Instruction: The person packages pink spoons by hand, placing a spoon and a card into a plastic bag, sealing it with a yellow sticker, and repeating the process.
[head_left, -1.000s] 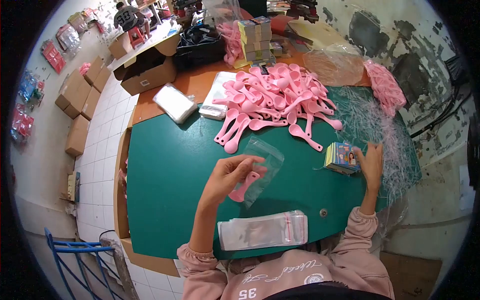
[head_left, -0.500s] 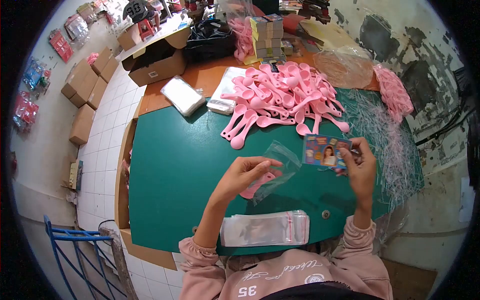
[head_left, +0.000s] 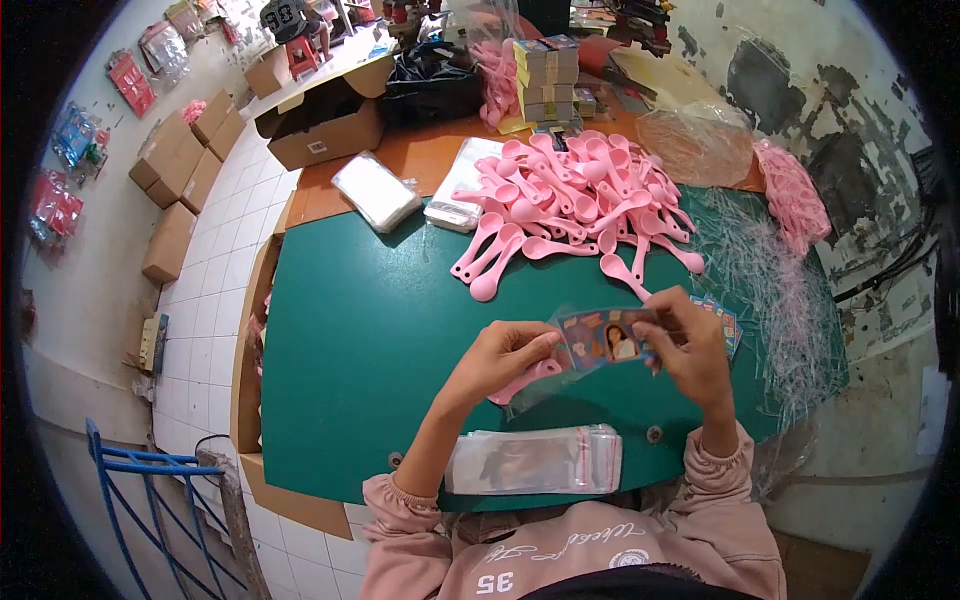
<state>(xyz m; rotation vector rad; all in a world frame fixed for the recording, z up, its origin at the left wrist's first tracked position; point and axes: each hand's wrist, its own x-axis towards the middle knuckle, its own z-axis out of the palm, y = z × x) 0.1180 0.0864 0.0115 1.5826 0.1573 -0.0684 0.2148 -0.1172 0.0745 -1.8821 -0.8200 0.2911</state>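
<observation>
My left hand (head_left: 508, 362) pinches a clear plastic bag (head_left: 545, 390) at its opening, with a pink spoon (head_left: 522, 382) in or just behind the bag under my fingers. Between thumb and fingers of my right hand (head_left: 690, 345) is a colourful printed card (head_left: 607, 337). The card's left end lies at the bag's mouth, close to my left fingertips; how deep it sits inside is unclear. Below my hands a stack of clear bags (head_left: 520, 462) rests near the table's front edge. Beyond them spreads a heap of pink spoons (head_left: 580, 190).
More cards (head_left: 722, 322) lie on the green table (head_left: 340, 350) beside my right hand. Shredded plastic strands (head_left: 765, 300) cover its right side. Behind are packs of bags (head_left: 377, 193), an open carton (head_left: 325, 130) and bundled card stacks (head_left: 547, 80). A person (head_left: 290, 20) sits far back.
My right hand has moved left with the card, bringing it against the bag in my left hand. Cards on the table at the right, formerly behind my right hand, now show.
</observation>
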